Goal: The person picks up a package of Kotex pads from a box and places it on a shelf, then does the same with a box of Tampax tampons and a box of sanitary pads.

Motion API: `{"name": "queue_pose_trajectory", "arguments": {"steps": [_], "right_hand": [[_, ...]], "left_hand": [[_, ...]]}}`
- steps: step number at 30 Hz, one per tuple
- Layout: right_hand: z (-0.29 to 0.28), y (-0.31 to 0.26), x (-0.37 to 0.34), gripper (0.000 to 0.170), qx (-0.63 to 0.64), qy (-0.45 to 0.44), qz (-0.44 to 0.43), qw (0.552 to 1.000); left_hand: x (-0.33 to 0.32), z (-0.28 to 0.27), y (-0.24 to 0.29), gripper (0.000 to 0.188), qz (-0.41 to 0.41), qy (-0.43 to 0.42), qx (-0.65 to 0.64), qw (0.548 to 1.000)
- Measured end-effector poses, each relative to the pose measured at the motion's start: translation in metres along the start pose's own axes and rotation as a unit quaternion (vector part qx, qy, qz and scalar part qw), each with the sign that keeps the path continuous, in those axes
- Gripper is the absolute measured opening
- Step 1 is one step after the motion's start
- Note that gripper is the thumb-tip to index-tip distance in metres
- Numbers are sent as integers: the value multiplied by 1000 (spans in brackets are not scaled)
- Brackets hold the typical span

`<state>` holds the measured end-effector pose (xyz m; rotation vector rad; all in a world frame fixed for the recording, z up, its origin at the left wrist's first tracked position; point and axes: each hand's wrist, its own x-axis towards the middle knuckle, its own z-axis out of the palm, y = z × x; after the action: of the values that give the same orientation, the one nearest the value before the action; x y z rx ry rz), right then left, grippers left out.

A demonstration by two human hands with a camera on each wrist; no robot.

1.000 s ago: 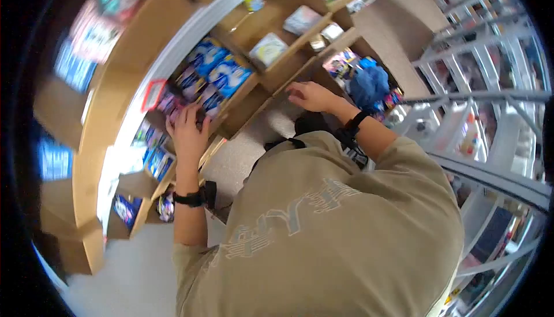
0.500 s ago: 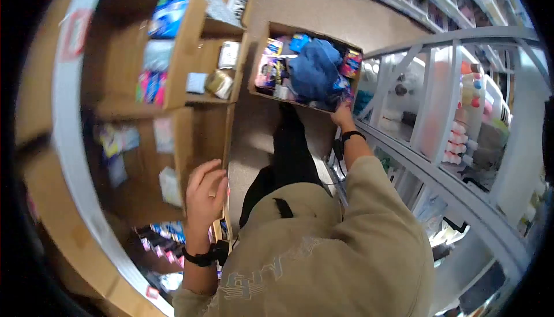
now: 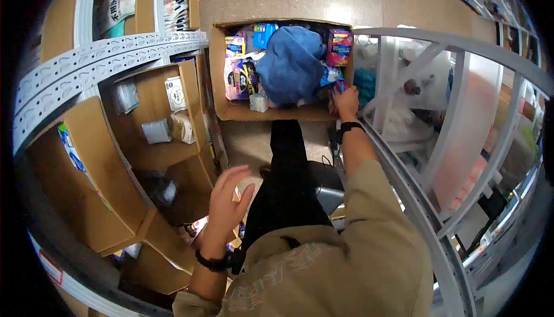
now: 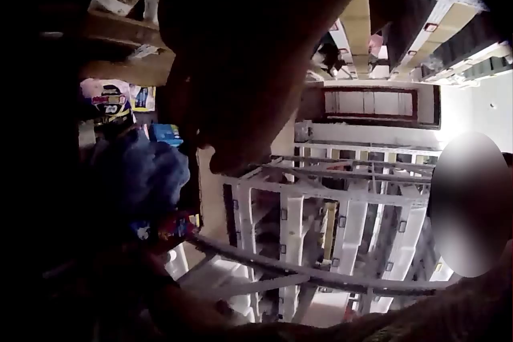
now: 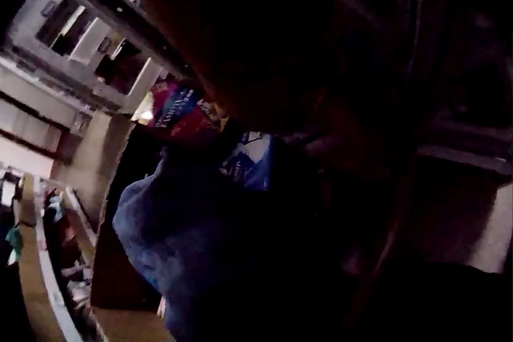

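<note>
Blue cloth (image 3: 293, 66) hides the middle of the box (image 3: 236, 112); left hand (image 3: 229, 197), thumb and fingers apart; right hand (image 3: 346, 102) gripping? Can't tell.

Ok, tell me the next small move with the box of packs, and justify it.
I'd probably bring the left hand to the near left corner of the cardboard box. That hand is empty and hovers apart from the box, while the right hand is at the near right corner; whether it holds the wall or a pack there is unclear.
</note>
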<state>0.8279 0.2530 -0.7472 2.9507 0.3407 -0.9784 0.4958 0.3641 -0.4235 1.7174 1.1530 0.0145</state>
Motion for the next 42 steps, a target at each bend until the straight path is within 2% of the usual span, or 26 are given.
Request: {"name": "queue_pose_trajectory", "arguments": {"steps": [2,4,5,6,9,11,13,14,15,17,18,19,20,21,23,25,27,29,30,31,34,36,37,39,41,42], "right_hand": [[-6,18,-9,57,-14,11,-25,1000],[-7,35,-17,56,8,87,-112,990],[-25,29,-34,56,9,88,-109,990],[-45,21,-49,54,51,68,-150,985],[-123,-39,-114,54,133,-30,-230,963],[-153,-71,-155,53,197,-102,-256,941],[-160,-90,-179,54,266,-174,-306,898],[-154,-96,-183,51,324,-253,-296,862],[-159,-106,-190,45,338,-272,-304,848],[-143,-120,-177,44,513,-384,-232,732],[-119,-123,-154,46,500,-325,-257,760],[-91,-129,-125,49,486,-268,-281,783],[-73,-140,-102,55,369,-96,-349,856],[-56,-150,-83,62,235,81,-399,883],[-18,-155,-38,76,68,125,-363,921],[4,-150,-5,87,-65,119,-424,896],[31,-151,25,83,-145,62,-407,900],[28,-152,27,67,-159,57,-415,894],[23,-147,23,47,-148,96,-452,874],[-3,-148,6,38,-103,57,-452,884],[-55,-131,-34,34,-42,73,-466,881],[-73,-112,-54,30,-27,-5,-478,878],[-77,-106,-66,30,-27,-1,-482,876],[-86,-99,-86,28,34,127,-572,810],[-121,-107,-125,26,80,112,-575,806],[-146,-113,-154,25,177,73,-563,804]], "left_hand": [[14,5,2,30,10,-13,5,1000],[31,10,-1,32,15,-35,16,999],[36,14,-2,35,10,-58,27,998],[42,19,-4,35,12,-60,28,998],[71,34,5,56,43,-106,111,987],[84,44,21,85,81,-47,125,988],[96,44,27,89,109,-8,146,983],[101,43,29,94,132,30,164,977],[102,40,23,94,130,33,165,977],[103,29,3,96,60,34,-8,998],[104,20,3,95,34,43,-147,988],[101,12,-6,82,-8,46,-257,965],[98,2,-17,76,-53,8,-411,910],[94,-6,-28,73,-94,-27,-552,828],[94,-12,-31,78,-119,20,-606,787],[96,-17,-34,80,-98,4,-677,729],[101,-25,-33,83,-61,-27,-698,713],[100,-28,-32,84,-47,-20,-721,691],[99,-31,-31,83,-42,-20,-735,676],[97,-35,-28,83,-34,-20,-750,661],[91,-49,-14,83,-6,-35,-763,645],[81,-59,4,85,2,-41,-771,636],[76,-62,9,85,10,-45,-780,625],[66,-69,26,79,29,-45,-795,604],[54,-77,35,82,36,-46,-780,623],[47,-81,40,85,37,-45,-766,640]]}}
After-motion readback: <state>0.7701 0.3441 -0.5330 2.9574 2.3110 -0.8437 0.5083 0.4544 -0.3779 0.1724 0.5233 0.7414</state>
